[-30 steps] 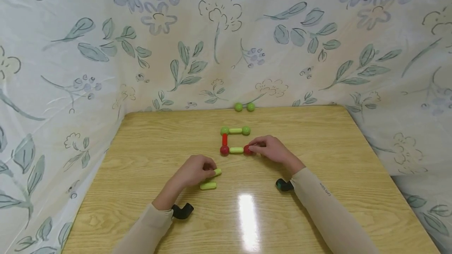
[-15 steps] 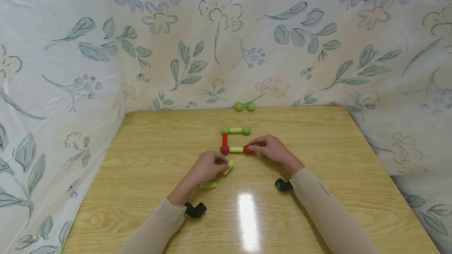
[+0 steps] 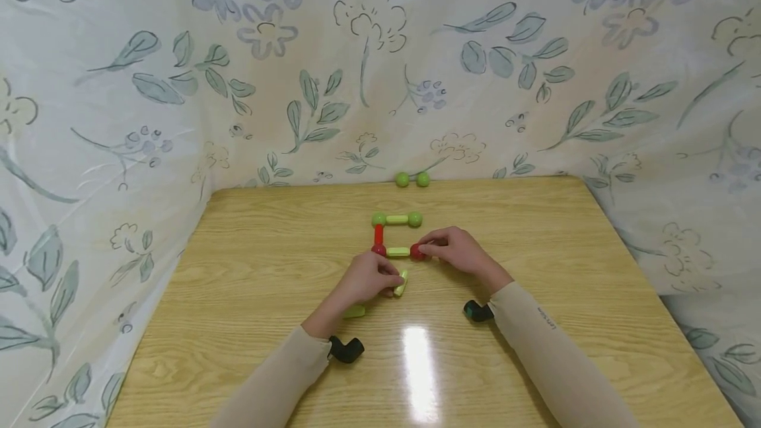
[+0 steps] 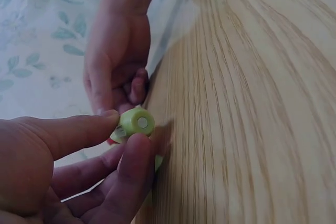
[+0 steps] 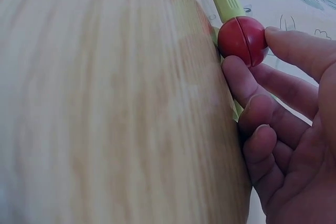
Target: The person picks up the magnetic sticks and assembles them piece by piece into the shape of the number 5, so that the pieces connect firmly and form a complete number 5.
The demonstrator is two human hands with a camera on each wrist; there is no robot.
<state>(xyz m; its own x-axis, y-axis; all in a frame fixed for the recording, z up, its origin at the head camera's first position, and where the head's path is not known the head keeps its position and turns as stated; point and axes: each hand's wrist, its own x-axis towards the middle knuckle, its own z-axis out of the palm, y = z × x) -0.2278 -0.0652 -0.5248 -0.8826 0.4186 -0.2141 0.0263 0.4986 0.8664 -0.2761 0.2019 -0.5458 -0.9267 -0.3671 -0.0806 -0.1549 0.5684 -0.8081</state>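
Note:
My left hand [image 3: 367, 279] pinches a yellow-green magnetic rod [image 3: 401, 284] between thumb and fingers, tilted, just below the built shape. In the left wrist view the rod's end [image 4: 140, 123] faces the camera with a round silvery magnet. My right hand [image 3: 460, 255] pinches a red ball [image 5: 242, 40] between thumb and fingertips. That ball joins a yellow-green rod [image 3: 398, 251], which runs to another red ball [image 3: 378, 249]. From there a red rod [image 3: 378, 234] leads up to a green ball [image 3: 379, 218], then a yellow-green rod [image 3: 396, 219] and a second green ball [image 3: 415, 218].
A loose yellow-green rod [image 3: 355, 311] lies partly behind the left forearm. Two green balls [image 3: 402, 179] sit at the back edge of the wooden table [image 3: 505, 375], against a floral cloth [image 3: 368, 84]. Black wrist devices [image 3: 347, 350] hang at both cuffs.
My left hand has lifted a yellow-green rod from near the loose one and carried it right, turning it more upright, towards the held red ball. The right hand has stayed put.

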